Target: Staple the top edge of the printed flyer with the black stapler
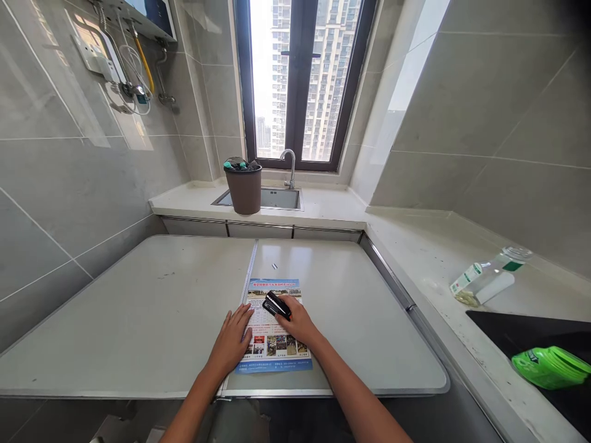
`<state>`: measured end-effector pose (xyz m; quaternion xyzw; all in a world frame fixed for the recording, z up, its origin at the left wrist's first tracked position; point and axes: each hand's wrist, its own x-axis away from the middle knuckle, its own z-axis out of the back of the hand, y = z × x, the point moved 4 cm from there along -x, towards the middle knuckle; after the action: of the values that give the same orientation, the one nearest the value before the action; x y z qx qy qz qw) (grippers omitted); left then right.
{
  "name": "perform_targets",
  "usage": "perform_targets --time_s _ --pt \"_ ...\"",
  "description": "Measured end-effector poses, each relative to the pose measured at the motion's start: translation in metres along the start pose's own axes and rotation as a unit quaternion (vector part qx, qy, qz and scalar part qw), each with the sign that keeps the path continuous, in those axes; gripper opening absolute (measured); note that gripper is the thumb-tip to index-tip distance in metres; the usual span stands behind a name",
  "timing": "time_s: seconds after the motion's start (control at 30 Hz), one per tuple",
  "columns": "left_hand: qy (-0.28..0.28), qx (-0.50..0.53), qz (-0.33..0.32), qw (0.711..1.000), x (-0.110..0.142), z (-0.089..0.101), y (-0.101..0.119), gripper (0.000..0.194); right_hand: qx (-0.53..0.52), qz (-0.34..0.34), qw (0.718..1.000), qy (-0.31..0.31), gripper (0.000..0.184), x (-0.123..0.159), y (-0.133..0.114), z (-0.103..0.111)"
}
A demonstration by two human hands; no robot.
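A black stapler (276,306) sits in the grip of the right hand (299,321), its nose jutting ahead and to the left of the fingers, over a printed color flyer (268,329). Small and stiff, the stapler looks light enough for 1 hand, though its glossy shell could slide under a loose grip; the sides of its body, behind the nose, appear the surest hold. The flyer, likely thin and easily creased, seems best pressed flat near an edge rather than pinched.

The left hand (233,338) lies palm down, clamped on nothing, its fingertips and thumb over the flyer's left edge. The 2 hands are apart, with the stapler between them but touching only the right. Most of the flyer spreads between and below the hands, its top edge just ahead of them.

Farther ahead of the right hand, tiny metallic pieces (274,266), too small to identify, rest on the pale folding table (138,314). Well beyond both hands, a brown bin (244,192) stands at the sink (279,198). Far to the right hand's right, a clear plastic bottle (492,277) lies on its side.
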<state>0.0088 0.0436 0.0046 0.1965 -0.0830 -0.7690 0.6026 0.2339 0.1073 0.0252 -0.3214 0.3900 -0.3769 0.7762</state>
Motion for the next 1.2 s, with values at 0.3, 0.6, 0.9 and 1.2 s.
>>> perform_targets --time_s 0.3,0.6,0.9,1.2 --pt "0.034 0.009 0.002 0.999 0.0 -0.003 -0.003 0.042 -0.23 -0.101 0.963 0.093 0.038 0.001 0.026 0.02" --pt "0.037 0.007 0.001 0.999 0.0 -0.005 -0.002 0.041 -0.283 -0.133 0.941 0.128 0.047 -0.002 0.048 0.017" --pt "0.108 -0.109 0.183 0.971 0.002 0.028 -0.045 0.049 -0.177 -0.106 0.971 0.12 0.038 -0.002 0.035 0.017" --pt "0.067 -0.176 0.277 0.942 0.017 0.037 -0.08 0.061 -0.041 -0.053 0.99 0.123 0.032 -0.019 0.03 0.025"
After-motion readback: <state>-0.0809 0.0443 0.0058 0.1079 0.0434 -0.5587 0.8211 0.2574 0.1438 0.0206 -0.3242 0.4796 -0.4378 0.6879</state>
